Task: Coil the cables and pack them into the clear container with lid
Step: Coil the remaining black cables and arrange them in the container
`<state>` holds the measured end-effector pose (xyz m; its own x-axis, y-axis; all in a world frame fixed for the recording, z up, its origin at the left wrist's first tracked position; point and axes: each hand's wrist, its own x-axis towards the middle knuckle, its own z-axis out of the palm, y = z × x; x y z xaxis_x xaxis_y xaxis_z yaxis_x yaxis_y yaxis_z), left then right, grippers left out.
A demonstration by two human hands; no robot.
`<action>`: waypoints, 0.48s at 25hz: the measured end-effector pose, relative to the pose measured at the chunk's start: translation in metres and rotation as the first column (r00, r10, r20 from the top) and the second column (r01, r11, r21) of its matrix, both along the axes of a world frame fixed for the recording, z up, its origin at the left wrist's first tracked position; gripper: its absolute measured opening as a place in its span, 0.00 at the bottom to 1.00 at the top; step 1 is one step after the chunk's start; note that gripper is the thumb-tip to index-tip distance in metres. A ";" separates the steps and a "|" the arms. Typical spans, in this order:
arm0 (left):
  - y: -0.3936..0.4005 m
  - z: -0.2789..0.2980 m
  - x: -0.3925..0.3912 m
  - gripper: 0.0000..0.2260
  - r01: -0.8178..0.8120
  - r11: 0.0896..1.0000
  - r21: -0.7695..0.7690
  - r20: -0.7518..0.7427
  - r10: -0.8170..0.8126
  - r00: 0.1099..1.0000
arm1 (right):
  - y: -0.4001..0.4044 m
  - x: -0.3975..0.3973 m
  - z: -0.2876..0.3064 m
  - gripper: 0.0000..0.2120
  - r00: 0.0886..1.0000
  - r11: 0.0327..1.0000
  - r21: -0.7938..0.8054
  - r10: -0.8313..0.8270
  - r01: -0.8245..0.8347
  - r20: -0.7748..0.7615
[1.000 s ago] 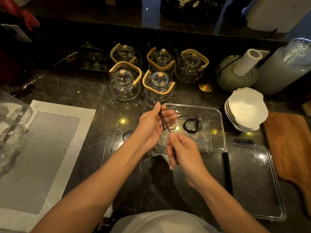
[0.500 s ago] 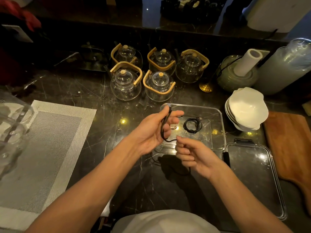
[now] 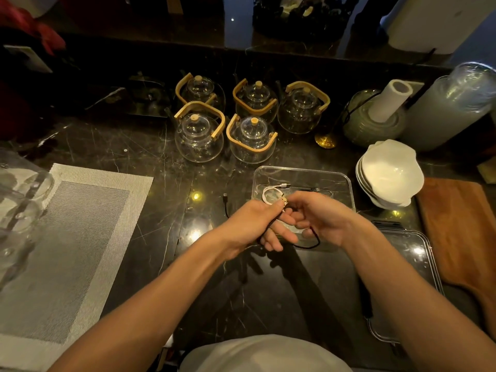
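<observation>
A: You're standing at a dark marble counter (image 3: 241, 291) in dim light. What are your hands doing?

B: Your left hand (image 3: 252, 224) and right hand (image 3: 319, 218) meet over the near edge of the clear box (image 3: 346, 183). Both are closed on the black cable (image 3: 308, 244): your left fingers curl round it, and your right thumb and forefinger pinch it where the hands touch.

A: And how does that cable lie?

B: A loop of it hangs below your right palm, and one plug end (image 3: 225, 196) sticks out past your left hand onto the counter, just left of the box.

A: Anything in the box?

B: A white cable (image 3: 268, 193) curls in its far left corner, partly behind your fingers. A dark plug lies near the back wall; I cannot tell what it belongs to.

A: Where's the lid?

B: The lid (image 3: 413, 259) lies flat on the counter to the right of the box, toward the near right corner, partly under your right forearm.

A: What else is around you?

B: Five glass teapots (image 3: 198, 138) stand along the far side. Stacked white bowls (image 3: 389, 173) sit right of the box, a wooden board (image 3: 461, 232) at the right edge, a woven mat (image 3: 80, 237) at the left.
</observation>
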<state>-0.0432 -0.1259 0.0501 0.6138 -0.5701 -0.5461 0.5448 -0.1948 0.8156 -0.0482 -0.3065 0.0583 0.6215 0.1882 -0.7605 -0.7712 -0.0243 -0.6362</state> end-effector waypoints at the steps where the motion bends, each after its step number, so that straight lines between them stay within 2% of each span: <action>1: -0.003 -0.001 0.000 0.23 -0.018 0.999 0.044 0.025 0.016 1.000 | 0.003 0.001 0.004 0.13 0.999 0.997 -0.079 0.014 -0.011 0.046; 4: -0.011 -0.004 -0.003 0.21 -0.124 0.984 0.129 0.108 0.110 0.988 | 0.014 -0.002 0.021 0.12 0.981 0.972 -0.234 0.053 -0.008 0.185; 8: -0.018 -0.011 -0.003 0.24 -0.377 0.917 0.129 0.203 0.348 0.915 | 0.037 -0.024 0.027 0.13 0.943 0.966 -0.247 0.011 0.077 0.334; 10: -0.019 -0.010 -0.001 0.21 -0.464 0.883 0.075 0.139 0.452 0.881 | 0.050 -0.039 0.022 0.13 0.925 0.980 -0.185 -0.002 0.078 0.379; 12: -0.019 -0.006 0.002 0.16 -0.511 0.855 -0.089 -0.071 0.506 0.860 | 0.058 -0.052 0.012 0.14 0.933 0.991 -0.088 -0.061 0.099 0.354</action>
<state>-0.0414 -0.1453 0.0437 0.8104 -0.2382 -0.5353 0.5804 0.2010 0.7892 -0.1000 -0.2487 0.0705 0.8613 0.0590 -0.5046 -0.5022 -0.0515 -0.8632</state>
